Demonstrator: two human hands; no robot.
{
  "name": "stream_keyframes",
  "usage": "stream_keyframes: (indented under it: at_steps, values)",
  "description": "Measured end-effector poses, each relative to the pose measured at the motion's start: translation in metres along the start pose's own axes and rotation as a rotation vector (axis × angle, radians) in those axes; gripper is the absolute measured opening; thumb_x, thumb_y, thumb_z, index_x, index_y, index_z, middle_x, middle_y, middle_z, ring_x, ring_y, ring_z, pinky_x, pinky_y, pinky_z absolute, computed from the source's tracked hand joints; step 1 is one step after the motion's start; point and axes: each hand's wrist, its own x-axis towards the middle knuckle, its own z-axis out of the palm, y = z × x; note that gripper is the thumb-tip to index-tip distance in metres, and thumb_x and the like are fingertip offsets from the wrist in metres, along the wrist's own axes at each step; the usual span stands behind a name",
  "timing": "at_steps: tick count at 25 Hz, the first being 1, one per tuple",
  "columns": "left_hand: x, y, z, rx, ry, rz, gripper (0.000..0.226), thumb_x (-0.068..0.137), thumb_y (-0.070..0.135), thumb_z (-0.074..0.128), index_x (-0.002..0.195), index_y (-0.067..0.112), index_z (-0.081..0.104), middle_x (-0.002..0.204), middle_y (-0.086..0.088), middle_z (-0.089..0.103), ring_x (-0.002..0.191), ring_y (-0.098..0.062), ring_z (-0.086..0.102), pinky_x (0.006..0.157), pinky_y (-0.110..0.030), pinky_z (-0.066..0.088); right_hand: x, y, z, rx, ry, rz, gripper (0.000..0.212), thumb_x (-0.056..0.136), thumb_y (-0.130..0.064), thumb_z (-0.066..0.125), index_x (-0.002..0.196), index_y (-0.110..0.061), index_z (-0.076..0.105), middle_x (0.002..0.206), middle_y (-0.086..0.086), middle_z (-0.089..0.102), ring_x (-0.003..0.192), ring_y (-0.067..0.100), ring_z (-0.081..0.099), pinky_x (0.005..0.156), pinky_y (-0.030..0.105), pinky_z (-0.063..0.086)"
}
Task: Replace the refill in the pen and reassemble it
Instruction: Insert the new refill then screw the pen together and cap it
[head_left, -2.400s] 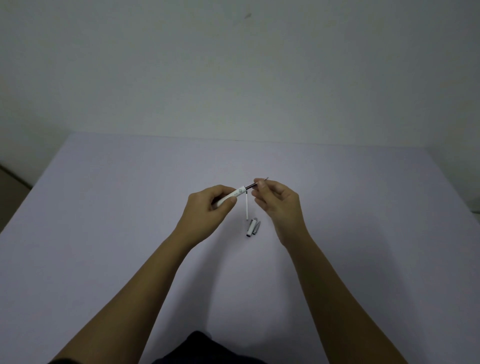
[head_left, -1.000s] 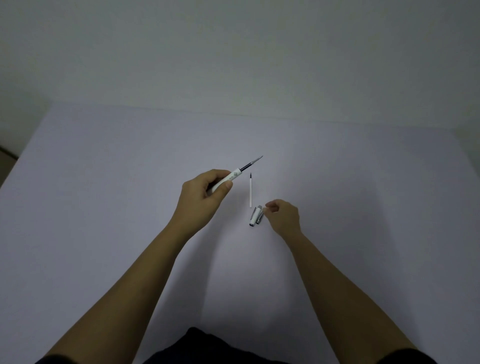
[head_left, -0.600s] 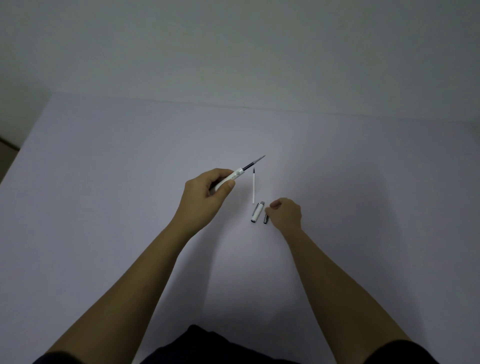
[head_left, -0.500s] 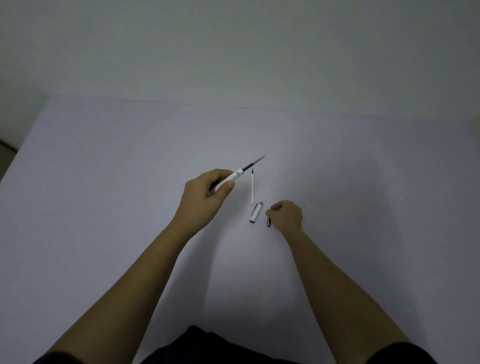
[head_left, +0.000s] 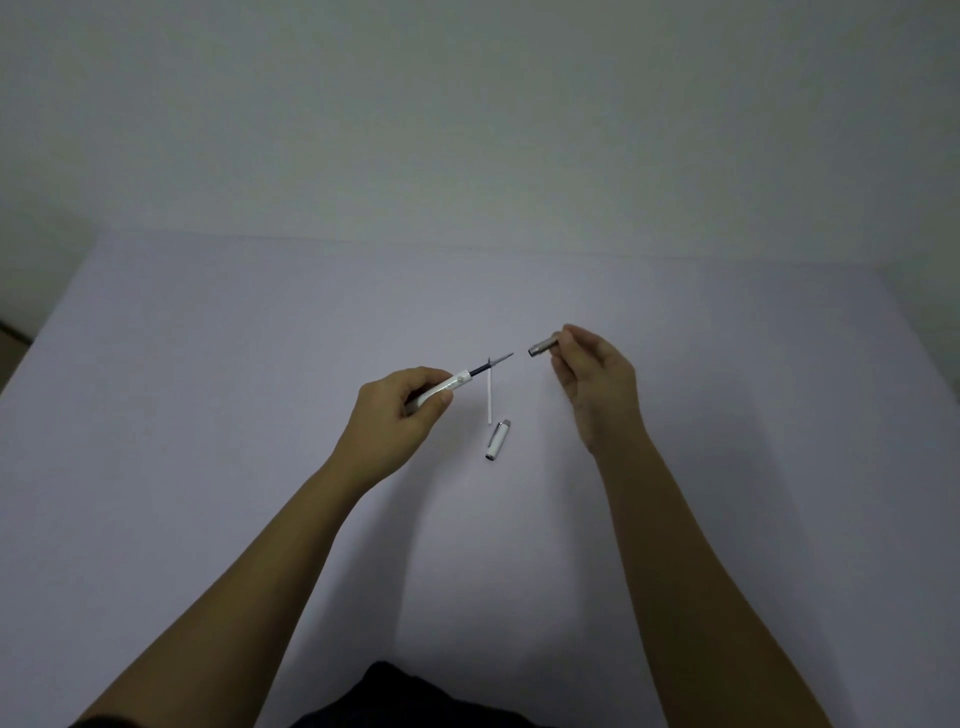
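Note:
My left hand (head_left: 397, 415) grips a white pen barrel (head_left: 452, 384) above the table, with a dark refill (head_left: 491, 364) sticking out of it up and to the right. My right hand (head_left: 597, 379) pinches a small grey metal tip piece (head_left: 543, 347) between thumb and fingers, its open end facing the refill point across a short gap. A thin white refill (head_left: 489, 397) lies on the table between my hands. A white pen cap (head_left: 497, 439) with a silver end lies just below it.
The pale lilac table (head_left: 208, 467) fills the view, its far edge meeting a plain wall (head_left: 467, 130). The left edge of the table shows at the frame's left side. Dark clothing (head_left: 405, 696) shows at the bottom.
My right hand picked the grey tip piece up from beside the cap and raised it up and right, level with the refill point. My left hand kept holding the barrel.

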Motion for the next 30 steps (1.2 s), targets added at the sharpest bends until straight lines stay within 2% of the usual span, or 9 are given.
stream_keyframes:
  at_steps: [6, 16, 22, 26, 30]
  values:
    - [-0.007, 0.008, -0.003, 0.004, 0.011, 0.030, 0.013, 0.088, 0.019, 0.059, 0.097, 0.023, 0.068, 0.068, 0.017, 0.058, 0.058, 0.007, 0.051, 0.053, -0.003, 0.037, -0.015, -0.007, 0.010, 0.074, -0.043, 0.002, 0.010, 0.089, -0.002, 0.059, 0.090, -0.011, 0.065, 0.089, 0.002, 0.067, 0.074, 0.001, 0.069, 0.069, 0.012, 0.054]
    - [-0.010, 0.014, -0.005, 0.025, 0.009, 0.053, 0.012, 0.088, 0.020, 0.058, 0.093, 0.026, 0.068, 0.062, 0.016, 0.056, 0.056, 0.003, 0.049, 0.052, -0.004, 0.036, -0.034, -0.006, 0.019, 0.017, -0.119, -0.020, 0.010, 0.088, -0.004, 0.060, 0.090, -0.013, 0.065, 0.088, 0.002, 0.069, 0.076, 0.002, 0.070, 0.070, 0.012, 0.054]
    - [-0.008, 0.017, -0.009, 0.063, -0.042, 0.088, 0.014, 0.089, 0.023, 0.057, 0.096, 0.029, 0.067, 0.069, 0.012, 0.060, 0.060, 0.002, 0.050, 0.055, -0.007, 0.038, -0.050, 0.004, 0.023, -0.156, -0.242, -0.040, 0.009, 0.087, -0.009, 0.063, 0.089, -0.018, 0.065, 0.081, -0.005, 0.074, 0.078, 0.007, 0.071, 0.071, 0.015, 0.054]
    - [-0.009, 0.019, -0.016, 0.036, -0.074, 0.104, 0.015, 0.089, 0.020, 0.059, 0.098, 0.027, 0.069, 0.071, 0.017, 0.062, 0.061, 0.004, 0.051, 0.056, -0.005, 0.038, -0.054, -0.002, 0.019, -0.291, -0.337, -0.119, 0.011, 0.087, -0.010, 0.063, 0.088, -0.020, 0.064, 0.085, -0.002, 0.073, 0.082, 0.009, 0.071, 0.072, 0.017, 0.054]
    - [-0.009, 0.021, -0.022, 0.148, -0.096, 0.239, 0.018, 0.088, 0.017, 0.060, 0.102, 0.024, 0.069, 0.075, 0.010, 0.063, 0.068, 0.001, 0.051, 0.061, -0.007, 0.037, -0.056, -0.013, 0.016, -0.484, -0.370, -0.189, 0.013, 0.087, -0.010, 0.062, 0.083, -0.021, 0.066, 0.078, -0.003, 0.072, 0.078, 0.009, 0.071, 0.071, 0.018, 0.055]
